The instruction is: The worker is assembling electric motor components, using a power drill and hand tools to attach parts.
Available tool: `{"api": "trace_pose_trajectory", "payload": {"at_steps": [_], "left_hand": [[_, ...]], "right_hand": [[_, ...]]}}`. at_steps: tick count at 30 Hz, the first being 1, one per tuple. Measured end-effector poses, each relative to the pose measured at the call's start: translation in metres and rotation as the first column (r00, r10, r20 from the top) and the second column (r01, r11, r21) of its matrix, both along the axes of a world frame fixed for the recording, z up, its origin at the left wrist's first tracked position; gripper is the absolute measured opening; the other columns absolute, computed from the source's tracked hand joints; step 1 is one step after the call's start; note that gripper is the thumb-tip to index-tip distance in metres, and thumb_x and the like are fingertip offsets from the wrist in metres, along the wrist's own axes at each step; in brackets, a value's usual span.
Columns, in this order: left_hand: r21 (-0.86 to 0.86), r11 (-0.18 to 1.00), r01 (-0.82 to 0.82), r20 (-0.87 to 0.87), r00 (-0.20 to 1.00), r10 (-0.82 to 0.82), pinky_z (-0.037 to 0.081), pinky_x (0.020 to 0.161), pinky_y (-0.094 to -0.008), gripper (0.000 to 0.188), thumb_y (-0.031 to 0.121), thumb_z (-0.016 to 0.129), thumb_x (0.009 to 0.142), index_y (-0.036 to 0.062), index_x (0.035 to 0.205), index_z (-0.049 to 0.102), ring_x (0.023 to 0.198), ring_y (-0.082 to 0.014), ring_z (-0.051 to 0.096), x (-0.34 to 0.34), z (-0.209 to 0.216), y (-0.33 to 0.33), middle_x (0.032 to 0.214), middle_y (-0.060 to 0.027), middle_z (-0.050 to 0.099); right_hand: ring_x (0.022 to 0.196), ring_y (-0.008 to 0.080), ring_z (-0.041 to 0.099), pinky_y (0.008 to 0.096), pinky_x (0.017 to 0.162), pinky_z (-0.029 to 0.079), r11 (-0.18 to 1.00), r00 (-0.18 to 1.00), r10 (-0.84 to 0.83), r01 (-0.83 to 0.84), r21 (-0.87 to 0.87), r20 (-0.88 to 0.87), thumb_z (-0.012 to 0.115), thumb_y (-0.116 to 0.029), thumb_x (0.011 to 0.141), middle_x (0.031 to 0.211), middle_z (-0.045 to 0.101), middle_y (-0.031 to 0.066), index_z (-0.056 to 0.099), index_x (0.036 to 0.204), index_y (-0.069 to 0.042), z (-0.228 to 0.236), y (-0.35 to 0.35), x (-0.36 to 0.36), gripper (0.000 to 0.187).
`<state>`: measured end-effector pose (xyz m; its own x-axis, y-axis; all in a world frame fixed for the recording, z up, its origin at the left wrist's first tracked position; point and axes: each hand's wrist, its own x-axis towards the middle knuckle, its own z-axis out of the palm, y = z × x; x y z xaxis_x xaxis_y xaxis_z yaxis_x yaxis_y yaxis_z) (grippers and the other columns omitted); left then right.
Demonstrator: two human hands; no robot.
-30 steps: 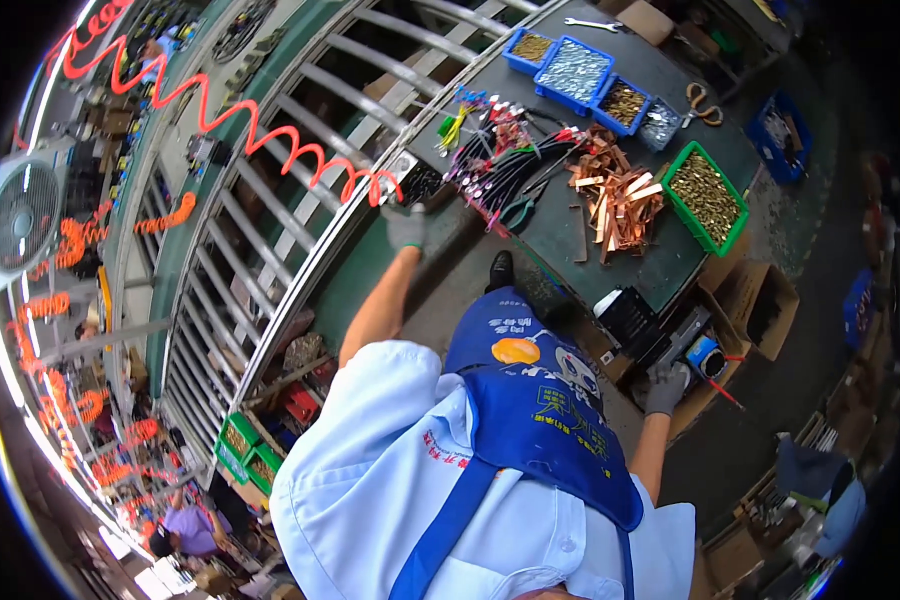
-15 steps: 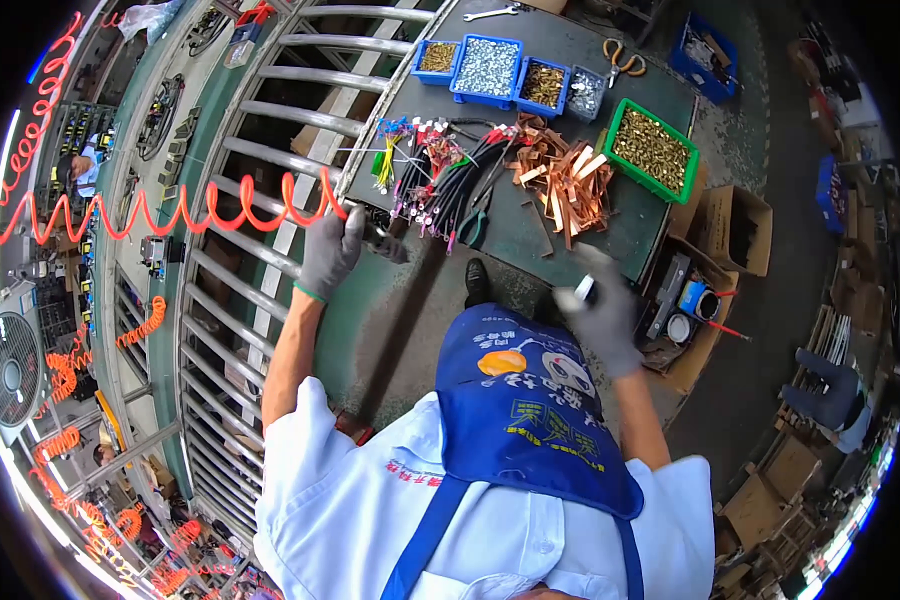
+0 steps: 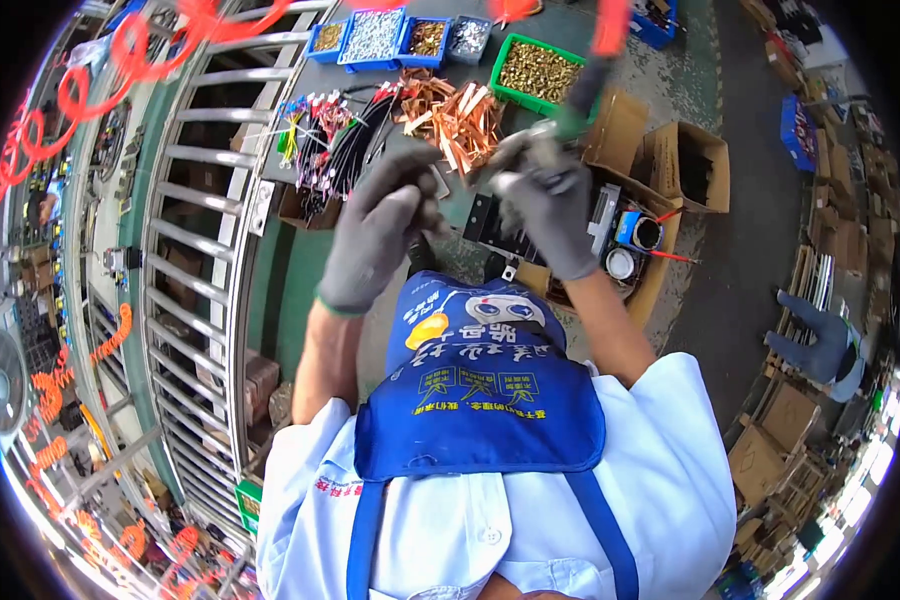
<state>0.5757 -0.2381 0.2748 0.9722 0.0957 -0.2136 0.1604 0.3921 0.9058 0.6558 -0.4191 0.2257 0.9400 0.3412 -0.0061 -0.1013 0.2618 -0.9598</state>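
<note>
1. Your left hand [image 3: 372, 238], in a dark grey glove, is raised on your side of the copper strips [image 3: 467, 128], a little to their left. Its fingers are bent; whether they hold anything cannot be told from this view.
2. Your right hand [image 3: 555, 212], gloved to match, is raised nearer you than the copper strips and to their right, its fingers closed around a tool. Your two hands are apart.
3. The tool [image 3: 570, 120] is to the right of the copper strips, a red hose [image 3: 611, 28] at its dark upper end. Motion blur hides its exact shape.
4. A green tray [image 3: 520, 98] heaped with brass-coloured pieces sits just right of the copper strips, its near right corner partly behind the tool.
5. Blue bins [image 3: 372, 67] of small metal parts line up beyond the copper strips, to their left.
6. Bundled wires [image 3: 340, 150], black and coloured, lie to the left of the copper strips.
7. A roller conveyor [image 3: 202, 200] runs farther left of the copper strips.
8. An open carton [image 3: 662, 160] and a blue, drum-shaped part [image 3: 627, 228] are to the right of the copper strips, nearer you.
</note>
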Motion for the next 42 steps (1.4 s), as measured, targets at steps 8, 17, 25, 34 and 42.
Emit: {"api": "trace_pose_trajectory", "payload": {"at_steps": [8, 17, 25, 34, 42], "left_hand": [[-0.619, 0.781, -0.077, -0.298, 0.944, -0.143, 0.044, 0.046, -0.0208, 0.024, 0.029, 0.053, 0.100, 0.0051, 0.102, 0.055, 0.050, -0.0048, 0.045, -0.029, -0.152, -0.074, 0.077, -0.0026, 0.059], [-0.784, 0.605, -0.138, -0.255, 0.961, -0.111, 0.035, 0.043, -0.0169, 0.031, 0.036, 0.052, 0.100, 0.0061, 0.106, 0.056, 0.050, -0.0016, 0.040, -0.038, -0.166, -0.106, 0.079, 0.0009, 0.058], [-0.796, 0.593, -0.120, -0.198, 0.978, -0.068, 0.035, 0.043, -0.0182, 0.030, 0.037, 0.053, 0.100, 0.0071, 0.106, 0.055, 0.050, -0.0018, 0.037, -0.048, -0.170, -0.100, 0.080, -0.0005, 0.059], [-0.672, 0.716, -0.188, -0.217, 0.975, 0.052, 0.043, 0.046, -0.0193, 0.019, 0.028, 0.056, 0.099, 0.0090, 0.094, 0.056, 0.050, -0.0023, 0.046, -0.040, -0.152, -0.106, 0.074, -0.0003, 0.059], [-0.597, 0.754, -0.274, -0.252, 0.956, 0.148, 0.044, 0.046, -0.0204, 0.022, 0.027, 0.058, 0.098, 0.0050, 0.095, 0.058, 0.049, -0.0034, 0.047, -0.042, -0.149, -0.096, 0.073, -0.0020, 0.060]], "right_hand": [[0.077, 0.0200, 0.062, 0.0353, 0.074, 0.054, 0.944, 0.986, -0.079, 0.121, 0.307, -0.146, 0.052, 0.004, 0.077, 0.092, 0.060, 0.0115, 0.056, 0.102, -0.002, 0.026, -0.060, 0.005, 0.026], [0.076, 0.0194, 0.064, 0.0320, 0.064, 0.056, 0.907, 0.982, 0.020, 0.061, 0.416, -0.189, 0.055, 0.005, 0.077, 0.092, 0.059, 0.0112, 0.052, 0.105, -0.002, -0.001, -0.047, -0.006, 0.029], [0.073, 0.0195, 0.064, 0.0322, 0.064, 0.056, 0.923, 0.989, 0.010, 0.047, 0.383, -0.147, 0.055, 0.006, 0.076, 0.090, 0.059, 0.0111, 0.053, 0.104, -0.002, 0.001, -0.039, -0.008, 0.029], [0.079, 0.0209, 0.065, 0.0346, 0.072, 0.056, 0.914, 0.997, -0.003, 0.033, 0.405, -0.075, 0.054, 0.009, 0.077, 0.095, 0.061, 0.0127, 0.052, 0.106, -0.002, -0.004, -0.045, -0.015, 0.031], [0.095, 0.0235, 0.063, 0.0465, 0.101, 0.046, 0.938, 0.994, 0.076, -0.042, 0.345, -0.085, 0.055, 0.003, 0.077, 0.107, 0.061, 0.0128, 0.054, 0.112, -0.004, -0.007, -0.061, -0.026, 0.036]]}}
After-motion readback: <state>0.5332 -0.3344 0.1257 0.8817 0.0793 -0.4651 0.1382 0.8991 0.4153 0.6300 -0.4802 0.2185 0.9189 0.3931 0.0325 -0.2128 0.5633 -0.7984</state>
